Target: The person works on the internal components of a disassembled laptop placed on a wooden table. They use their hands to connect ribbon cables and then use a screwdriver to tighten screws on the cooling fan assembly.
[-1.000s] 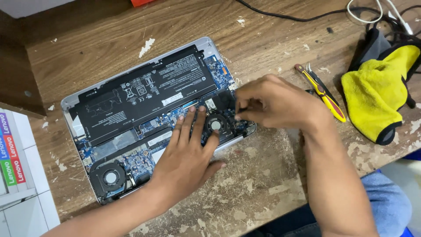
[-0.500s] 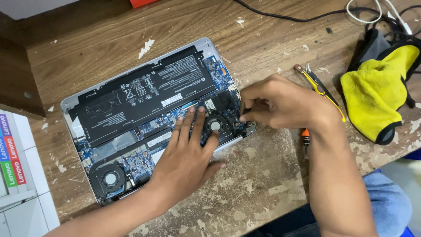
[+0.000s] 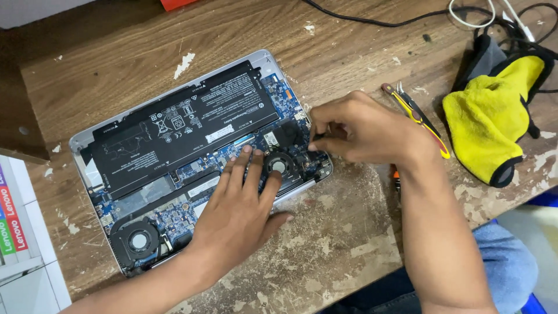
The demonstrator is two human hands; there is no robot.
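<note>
Left hand spread flat on opened laptop, steadying it; right hand pinched at something tiny beside fan, contents unclear.

You are working on a rough, paint-flecked wooden table. The opened laptop is showing a silvery metal rim and a matt black battery; the yellow cloth is looking soft and fuzzy.

Worn wooden workbench with flaking pale paint patches, evenly lit; black cables along far edge; white shelving unit at near left corner
</note>
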